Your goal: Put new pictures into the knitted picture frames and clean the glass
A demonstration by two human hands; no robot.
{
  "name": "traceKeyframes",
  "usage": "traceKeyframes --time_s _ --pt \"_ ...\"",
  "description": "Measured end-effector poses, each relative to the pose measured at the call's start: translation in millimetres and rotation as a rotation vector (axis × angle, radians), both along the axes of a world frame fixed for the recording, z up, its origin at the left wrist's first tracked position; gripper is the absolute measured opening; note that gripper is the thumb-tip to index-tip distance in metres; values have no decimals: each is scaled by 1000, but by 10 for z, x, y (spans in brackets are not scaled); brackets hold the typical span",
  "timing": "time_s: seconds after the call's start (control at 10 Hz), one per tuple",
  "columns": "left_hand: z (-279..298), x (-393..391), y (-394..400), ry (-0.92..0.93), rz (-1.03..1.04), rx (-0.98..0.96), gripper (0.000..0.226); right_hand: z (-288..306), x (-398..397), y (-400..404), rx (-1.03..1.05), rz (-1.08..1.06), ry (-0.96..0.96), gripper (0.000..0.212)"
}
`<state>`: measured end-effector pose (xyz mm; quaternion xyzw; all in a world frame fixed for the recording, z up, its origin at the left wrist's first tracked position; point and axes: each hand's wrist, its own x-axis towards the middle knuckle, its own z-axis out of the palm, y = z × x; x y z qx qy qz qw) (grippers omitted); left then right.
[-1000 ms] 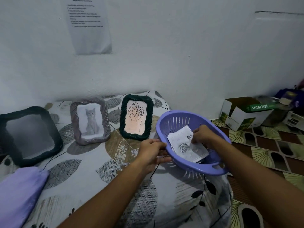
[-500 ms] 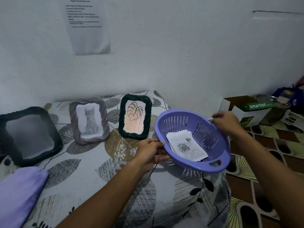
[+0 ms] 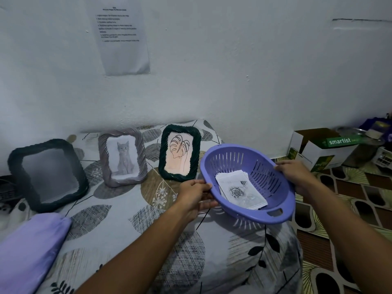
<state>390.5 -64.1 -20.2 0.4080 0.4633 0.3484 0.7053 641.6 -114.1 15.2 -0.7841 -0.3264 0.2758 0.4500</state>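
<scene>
Both hands (image 3: pixel 196 197) gripping tilted basket (image 3: pixel 273 213).

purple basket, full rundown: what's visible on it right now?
The purple basket looks like moulded plastic: oval, with slotted walls and a cut-out handle slot in its near rim. It is tilted, its opening towards the camera, at the right edge of the patterned bedsheet. The left hand grips its left rim and the right hand its right rim. Inside lies a stack of printed pictures, a rose drawing on top.

basket (image 3: pixel 275 200): smooth plastic | pictures (image 3: pixel 241 193): matt paper | frames (image 3: pixel 179 152): rough cord
</scene>
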Motion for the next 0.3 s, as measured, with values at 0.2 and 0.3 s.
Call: traceKeyframes --time_s 0.2,0.3 --pt "20 -31 -12 -1 -22 3 17 -27 -7 0 2 0 7 27" --pt "22 -63 -53 -10 -40 16 18 -27 12 -15 11 -45 -21 28"
